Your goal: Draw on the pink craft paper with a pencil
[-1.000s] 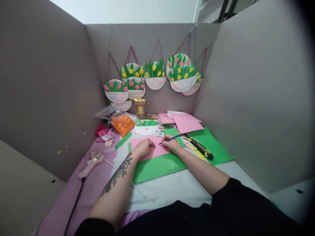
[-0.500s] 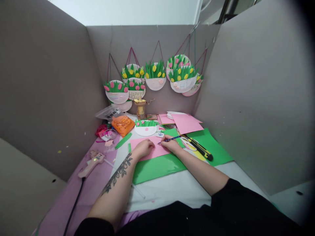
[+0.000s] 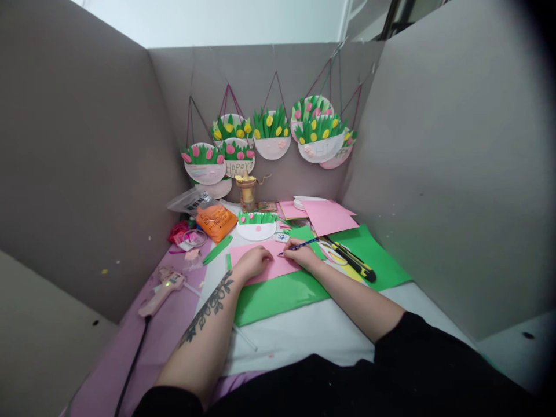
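From mid-view, a glue gun [image 3: 167,284] lies at eight o'clock, an orange packet [image 3: 217,222] at nine, hanging plates [image 3: 272,148] around twelve

Both forearms [image 3: 354,292] angled inward, left grip [image 3: 255,260] loosely curled, right grip [image 3: 300,255] in a fingertip pinch

Dim, soft light leaves the left wall [image 3: 87,150] shadowy; vignetting blackens the upper right.

Just a plain black top [image 3: 347,385], sleeves [image 3: 397,339] stopping around the elbows. Pretty sweet dark leafy tattoo [image 3: 207,313] running along the left forearm [image 3: 223,327] tho.
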Available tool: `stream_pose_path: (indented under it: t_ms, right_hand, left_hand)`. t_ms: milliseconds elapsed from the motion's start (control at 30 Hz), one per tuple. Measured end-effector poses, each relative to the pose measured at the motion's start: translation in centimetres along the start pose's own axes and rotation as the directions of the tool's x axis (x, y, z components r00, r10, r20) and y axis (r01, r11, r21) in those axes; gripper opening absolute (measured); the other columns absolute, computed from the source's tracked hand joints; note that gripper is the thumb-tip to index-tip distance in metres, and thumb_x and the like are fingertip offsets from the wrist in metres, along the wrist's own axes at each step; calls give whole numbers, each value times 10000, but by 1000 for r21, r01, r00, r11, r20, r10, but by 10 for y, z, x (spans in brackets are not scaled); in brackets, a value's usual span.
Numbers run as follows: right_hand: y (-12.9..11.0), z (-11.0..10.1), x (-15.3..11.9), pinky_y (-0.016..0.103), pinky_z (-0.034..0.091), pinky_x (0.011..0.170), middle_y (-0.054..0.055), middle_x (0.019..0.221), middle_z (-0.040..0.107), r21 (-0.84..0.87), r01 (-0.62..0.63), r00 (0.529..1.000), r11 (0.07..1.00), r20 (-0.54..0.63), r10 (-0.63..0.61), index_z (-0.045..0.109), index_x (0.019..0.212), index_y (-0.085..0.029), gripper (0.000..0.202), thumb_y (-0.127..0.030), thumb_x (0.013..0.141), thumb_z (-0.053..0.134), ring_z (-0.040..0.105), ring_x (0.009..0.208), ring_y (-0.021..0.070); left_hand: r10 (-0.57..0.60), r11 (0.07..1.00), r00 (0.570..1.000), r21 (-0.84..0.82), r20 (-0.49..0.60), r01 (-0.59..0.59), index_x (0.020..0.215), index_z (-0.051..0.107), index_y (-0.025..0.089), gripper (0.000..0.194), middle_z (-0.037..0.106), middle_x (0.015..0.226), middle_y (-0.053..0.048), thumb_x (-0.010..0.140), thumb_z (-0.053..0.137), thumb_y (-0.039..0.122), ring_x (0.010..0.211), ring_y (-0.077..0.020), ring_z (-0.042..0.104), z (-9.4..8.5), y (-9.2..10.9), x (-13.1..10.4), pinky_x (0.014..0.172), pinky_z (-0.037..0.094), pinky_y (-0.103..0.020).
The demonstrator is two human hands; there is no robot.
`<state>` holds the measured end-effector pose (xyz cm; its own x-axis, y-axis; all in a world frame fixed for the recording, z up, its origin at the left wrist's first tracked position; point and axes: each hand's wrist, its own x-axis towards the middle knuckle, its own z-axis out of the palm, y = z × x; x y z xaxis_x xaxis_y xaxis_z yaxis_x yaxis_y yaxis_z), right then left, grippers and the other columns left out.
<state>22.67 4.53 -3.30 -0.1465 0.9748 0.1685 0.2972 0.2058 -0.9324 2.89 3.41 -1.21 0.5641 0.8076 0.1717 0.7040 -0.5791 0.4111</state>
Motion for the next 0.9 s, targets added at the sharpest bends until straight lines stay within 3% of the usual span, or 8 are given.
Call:
stream_pose_path:
  t_ms: [900]
  right_hand:
    - [0, -1, 0, 197, 286, 410, -52, 459, 509, 99, -51, 997, 994, 67, 45, 528, 593, -170, 78, -211, 576, 592, 413, 425, 78]
  left_hand:
    - [19, 1000, 1000, 14, -5, -19, 918, 689, 171, 291, 655, 938, -58, 740, 466, 111, 854, -157, 592, 1, 0, -1, 836, 447, -258]
